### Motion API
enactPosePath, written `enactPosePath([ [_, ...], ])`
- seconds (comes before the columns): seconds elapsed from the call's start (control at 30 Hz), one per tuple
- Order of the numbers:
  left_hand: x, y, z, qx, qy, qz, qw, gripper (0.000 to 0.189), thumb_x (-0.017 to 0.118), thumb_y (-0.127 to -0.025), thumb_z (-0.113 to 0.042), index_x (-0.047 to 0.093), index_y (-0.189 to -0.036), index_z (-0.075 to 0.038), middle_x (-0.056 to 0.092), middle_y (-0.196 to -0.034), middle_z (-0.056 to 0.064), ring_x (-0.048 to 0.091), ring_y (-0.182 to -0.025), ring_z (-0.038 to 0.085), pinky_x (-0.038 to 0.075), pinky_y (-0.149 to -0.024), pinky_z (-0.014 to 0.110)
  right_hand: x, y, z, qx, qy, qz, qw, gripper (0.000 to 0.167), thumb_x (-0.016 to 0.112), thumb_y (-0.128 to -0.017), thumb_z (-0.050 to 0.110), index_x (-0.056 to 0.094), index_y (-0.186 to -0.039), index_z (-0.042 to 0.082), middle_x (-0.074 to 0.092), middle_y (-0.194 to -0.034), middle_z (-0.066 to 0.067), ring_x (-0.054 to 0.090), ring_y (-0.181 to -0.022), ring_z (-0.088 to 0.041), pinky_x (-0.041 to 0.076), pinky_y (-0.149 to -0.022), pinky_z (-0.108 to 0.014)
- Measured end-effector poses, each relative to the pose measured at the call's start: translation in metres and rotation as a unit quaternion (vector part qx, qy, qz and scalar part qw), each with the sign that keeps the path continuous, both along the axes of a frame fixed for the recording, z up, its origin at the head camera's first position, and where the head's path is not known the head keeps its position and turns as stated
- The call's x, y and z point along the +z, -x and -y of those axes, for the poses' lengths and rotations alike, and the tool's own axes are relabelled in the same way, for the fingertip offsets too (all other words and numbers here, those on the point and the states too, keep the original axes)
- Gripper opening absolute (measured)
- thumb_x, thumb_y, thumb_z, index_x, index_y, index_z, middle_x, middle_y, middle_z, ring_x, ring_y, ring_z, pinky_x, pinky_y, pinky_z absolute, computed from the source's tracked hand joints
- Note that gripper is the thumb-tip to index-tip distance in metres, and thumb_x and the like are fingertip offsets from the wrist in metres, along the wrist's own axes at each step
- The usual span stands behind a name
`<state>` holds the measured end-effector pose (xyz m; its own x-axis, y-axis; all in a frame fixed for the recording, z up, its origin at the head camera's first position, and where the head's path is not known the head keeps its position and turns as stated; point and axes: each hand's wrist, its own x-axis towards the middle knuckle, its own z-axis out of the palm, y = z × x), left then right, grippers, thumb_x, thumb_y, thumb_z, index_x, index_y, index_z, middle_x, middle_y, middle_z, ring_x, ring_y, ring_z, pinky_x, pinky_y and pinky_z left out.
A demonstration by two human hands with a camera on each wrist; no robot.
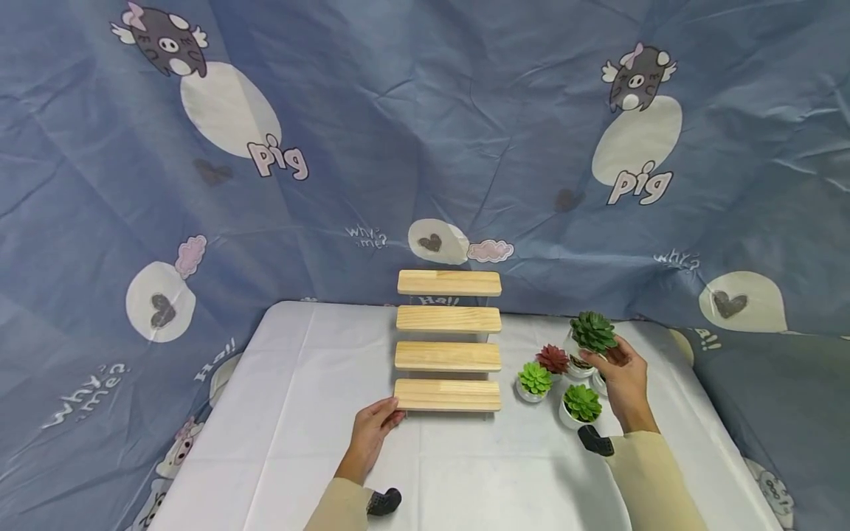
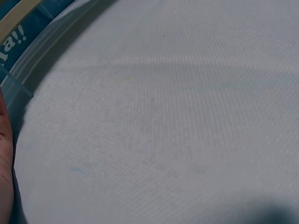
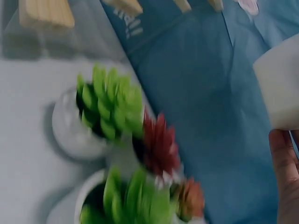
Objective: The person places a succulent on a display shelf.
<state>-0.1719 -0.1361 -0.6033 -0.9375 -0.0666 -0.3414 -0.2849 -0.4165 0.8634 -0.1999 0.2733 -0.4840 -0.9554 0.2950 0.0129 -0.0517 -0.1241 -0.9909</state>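
Note:
A tiered wooden shelf with light boards on clear supports stands on the white table. At the left end of its lowest board, my left hand pinches the corner between thumb and fingers. My right hand holds a dark green potted succulent up above other small pots. In the right wrist view, the white pot of that plant shows over the fingertips. Below it are a bright green succulent, a red succulent and another green succulent in white pots.
An orange-brown succulent stands behind the green ones, partly hidden by the right hand in the head view. White cloth covers the table. A blue printed curtain hangs close behind and along both sides.

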Motion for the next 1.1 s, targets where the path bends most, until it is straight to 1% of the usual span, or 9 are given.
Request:
enactPosePath([
  [0.03,0.000,0.000,0.000,-0.001,0.001,0.001,1.0000,0.026,0.062,-0.094,-0.004,0.059,-0.110,0.016,0.066,-0.080,0.003,0.064,-0.074,0.011,0.055,-0.071,0.021,0.005,0.002,0.005,0.007,-0.003,0.008,0.9999,0.072,0.074,-0.082,-0.003,0.039,-0.144,0.005,0.054,-0.117,0.006,0.053,-0.110,-0.005,0.049,-0.087,-0.014],
  [0.1,0.001,0.000,-0.001,-0.002,0.000,0.003,1.0000,0.024,0.061,-0.094,-0.003,0.059,-0.109,0.016,0.066,-0.079,0.003,0.064,-0.074,0.011,0.055,-0.071,0.021,0.012,0.007,0.012,0.020,-0.027,0.034,0.9988,0.079,0.073,-0.084,0.002,0.029,-0.150,0.007,0.049,-0.132,-0.003,0.047,-0.124,-0.013,0.044,-0.099,-0.021],
  [0.2,0.001,0.000,-0.001,-0.001,0.003,0.005,1.0000,0.021,0.061,-0.094,-0.003,0.061,-0.106,0.014,0.066,-0.079,0.003,0.064,-0.074,0.010,0.055,-0.070,0.021,0.018,0.016,0.024,0.040,-0.057,0.054,0.9961,0.088,0.073,-0.086,0.008,0.017,-0.154,0.009,0.032,-0.147,-0.012,0.029,-0.140,-0.023,0.032,-0.112,-0.035],
  [0.27,0.000,0.001,-0.001,0.000,0.004,0.005,1.0000,0.022,0.062,-0.093,-0.003,0.061,-0.106,0.014,0.066,-0.079,0.003,0.064,-0.073,0.011,0.055,-0.070,0.021,0.021,0.021,0.031,0.055,-0.066,0.058,0.9946,0.089,0.073,-0.086,0.009,0.014,-0.154,0.009,0.021,-0.154,-0.016,0.019,-0.144,-0.028,0.024,-0.115,-0.044],
  [0.43,-0.002,0.002,-0.002,-0.001,0.004,0.006,1.0000,0.023,0.063,-0.093,-0.004,0.061,-0.107,0.014,0.066,-0.080,0.003,0.064,-0.074,0.011,0.055,-0.071,0.021,0.029,0.031,0.051,0.077,-0.087,0.055,0.9918,0.090,0.074,-0.085,0.011,0.015,-0.153,0.004,0.021,-0.155,-0.019,0.023,-0.142,-0.030,0.027,-0.114,-0.045],
  [0.63,-0.004,0.002,0.000,0.000,-0.004,0.003,1.0000,0.015,0.061,-0.093,-0.001,0.064,-0.102,0.010,0.066,-0.079,0.004,0.064,-0.074,0.012,0.055,-0.069,0.021,0.036,0.046,0.070,0.100,-0.121,0.048,0.9865,0.089,0.077,-0.083,0.015,0.021,-0.152,0.004,0.026,-0.153,-0.019,0.027,-0.141,-0.033,0.033,-0.111,-0.046],
  [0.8,-0.003,0.002,0.001,-0.003,-0.003,0.008,1.0000,0.015,0.061,-0.093,-0.002,0.064,-0.102,0.010,0.066,-0.079,0.004,0.064,-0.074,0.011,0.055,-0.069,0.021,0.039,0.060,0.085,0.124,-0.121,0.010,0.9849,0.074,0.078,-0.082,0.014,0.039,-0.145,0.006,0.046,-0.141,-0.016,0.044,-0.129,-0.030,0.042,-0.104,-0.043],
  [0.9,-0.002,0.001,0.001,-0.001,-0.003,0.014,0.9999,0.016,0.063,-0.092,-0.003,0.064,-0.102,0.009,0.066,-0.079,0.004,0.064,-0.073,0.011,0.055,-0.070,0.021,0.040,0.066,0.094,0.135,-0.121,-0.008,0.9834,0.070,0.079,-0.081,0.013,0.045,-0.142,0.007,0.053,-0.134,-0.014,0.051,-0.121,-0.027,0.046,-0.100,-0.040],
  [1.1,-0.001,0.002,0.000,0.001,-0.008,0.014,0.9999,0.013,0.064,-0.092,-0.004,0.066,-0.099,0.007,0.067,-0.079,0.004,0.064,-0.074,0.011,0.055,-0.070,0.021,0.044,0.074,0.109,0.147,-0.116,-0.032,0.9817,0.064,0.078,-0.081,0.007,0.049,-0.139,0.007,0.055,-0.131,-0.013,0.053,-0.118,-0.025,0.048,-0.097,-0.036],
])
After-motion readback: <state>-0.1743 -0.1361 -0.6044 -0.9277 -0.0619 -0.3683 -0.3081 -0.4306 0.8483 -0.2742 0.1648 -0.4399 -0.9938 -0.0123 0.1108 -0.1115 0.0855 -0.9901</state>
